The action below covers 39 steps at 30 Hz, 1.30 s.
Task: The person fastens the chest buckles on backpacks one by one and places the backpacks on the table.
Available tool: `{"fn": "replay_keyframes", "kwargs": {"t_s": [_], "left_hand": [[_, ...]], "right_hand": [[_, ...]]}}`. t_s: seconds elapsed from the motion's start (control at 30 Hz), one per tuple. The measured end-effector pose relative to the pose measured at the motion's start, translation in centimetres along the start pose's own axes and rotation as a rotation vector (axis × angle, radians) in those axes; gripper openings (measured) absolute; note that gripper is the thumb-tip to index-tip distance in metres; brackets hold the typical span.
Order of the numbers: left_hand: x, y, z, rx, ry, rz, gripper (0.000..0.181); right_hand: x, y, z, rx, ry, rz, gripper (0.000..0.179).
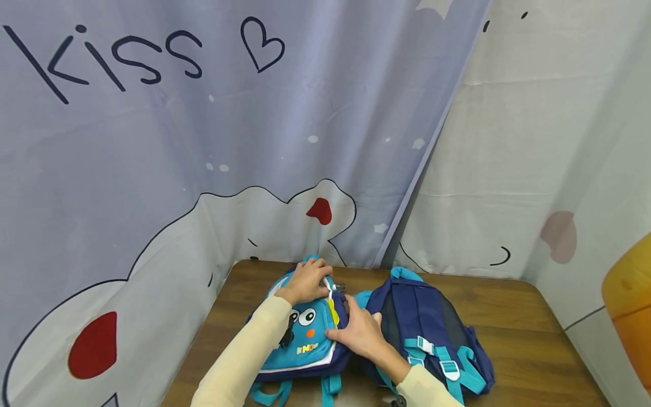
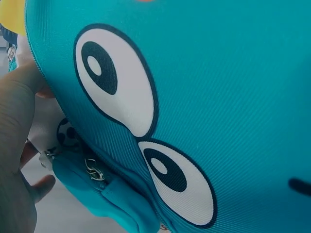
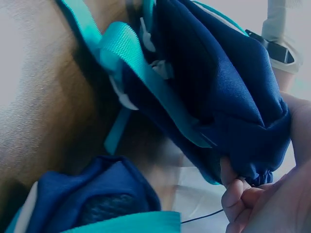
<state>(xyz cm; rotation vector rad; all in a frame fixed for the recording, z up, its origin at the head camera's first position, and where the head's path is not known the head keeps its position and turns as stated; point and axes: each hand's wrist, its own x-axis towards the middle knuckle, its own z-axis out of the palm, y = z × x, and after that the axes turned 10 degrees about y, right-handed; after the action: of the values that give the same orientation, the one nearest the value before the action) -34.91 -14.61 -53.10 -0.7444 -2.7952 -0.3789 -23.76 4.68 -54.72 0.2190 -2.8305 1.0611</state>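
Note:
A small blue backpack with a cartoon face lies front side up on the table, its straps toward the near edge. My left hand reaches over its upper right corner. In the left wrist view, fingers of the left hand bend behind the zipped edge of the turquoise front panel. My right hand grips the bag's right side, thumb on the front. Up close, fingers of the right hand curl at the gathered navy side fabric.
To the right, a second navy backpack lies with its turquoise straps and white buckles upward. Both bags rest on a wooden table. A printed curtain hangs behind it, and an orange-yellow object stands at the right edge.

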Motion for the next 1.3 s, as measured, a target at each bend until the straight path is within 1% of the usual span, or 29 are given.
{"fn": "replay_keyframes", "kwargs": {"t_s": [0.23, 0.37, 0.6, 0.8, 0.97, 1.07, 1.17, 1.3], "left_hand": [[0.2, 0.2, -0.6, -0.012, 0.034, -0.010, 0.028], [0.3, 0.3, -1.1, -0.040, 0.058, -0.017, 0.025], [0.2, 0.2, -2.1, -0.095, 0.114, -0.003, 0.022], [0.0, 0.3, -3.0, -0.092, 0.125, -0.028, 0.021], [0.2, 0.5, -3.6, -0.126, 0.158, -0.037, 0.021], [0.2, 0.7, -4.0, -0.145, 0.163, -0.046, 0.022], [0.2, 0.7, -4.3, -0.152, 0.164, -0.061, 0.022], [0.1, 0.7, -4.5, -0.139, 0.167, -0.080, 0.020]], "right_hand": [[0.0, -0.8, -0.9, 0.003, 0.026, -0.041, 0.101], [0.0, -1.5, -1.6, -0.006, 0.038, -0.067, 0.100], [-0.1, -3.1, -2.9, -0.019, 0.048, -0.117, 0.099], [-0.1, -4.0, -3.5, -0.021, 0.061, -0.148, 0.099], [-0.2, -4.7, -4.2, -0.053, 0.083, -0.170, 0.098], [-0.3, -5.1, -4.6, -0.077, 0.091, -0.190, 0.098], [-0.5, -5.5, -4.9, -0.097, 0.086, -0.219, 0.098], [-0.6, -6.0, -5.4, -0.110, 0.073, -0.252, 0.099]]}}
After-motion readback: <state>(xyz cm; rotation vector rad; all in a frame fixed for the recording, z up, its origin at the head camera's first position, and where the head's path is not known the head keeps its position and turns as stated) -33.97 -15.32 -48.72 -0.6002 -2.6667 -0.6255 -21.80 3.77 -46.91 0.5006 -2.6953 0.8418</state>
